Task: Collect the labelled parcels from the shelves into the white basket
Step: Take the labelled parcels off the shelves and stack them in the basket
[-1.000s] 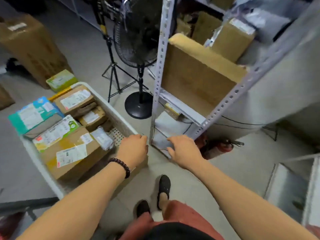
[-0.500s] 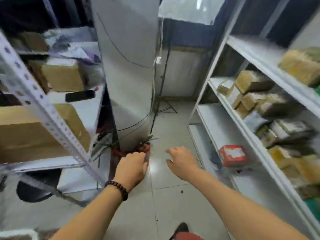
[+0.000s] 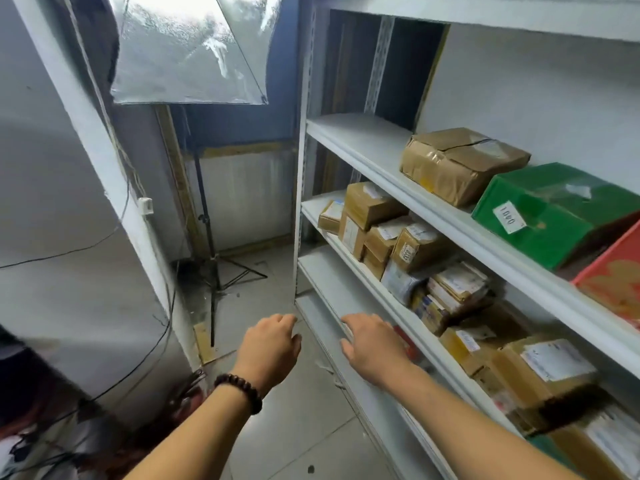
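Parcels (image 3: 417,247) sit on the white shelves (image 3: 363,150) along the right side, none of them held. On the upper board a brown paper bundle (image 3: 460,164) lies just beside a green box (image 3: 547,216) with a white sticker (image 3: 509,213) on its front, and a red box (image 3: 613,282) touches the green one at the frame's edge. The board below carries a tight cluster of small cardboard boxes (image 3: 374,202) with white labels, stacked and leaning on one another, and further right a larger taped carton (image 3: 543,372) with a label on top. Both arms reach forward from the bottom of the view. The left hand (image 3: 268,348), with a dark beaded bracelet (image 3: 239,389) at the wrist, hangs over the tiled floor (image 3: 298,427) with its fingers loosely curled and nothing in it. The right hand (image 3: 374,344) is palm down with relaxed fingers, empty, in front of the edge of a low shelf board; whether it touches the board cannot be told. Behind the hands a black light stand (image 3: 209,258) stands on the floor near the corner, with a silvery lamp cover (image 3: 187,53) above it. Thin cables (image 3: 69,251) run across the grey wall on the left.
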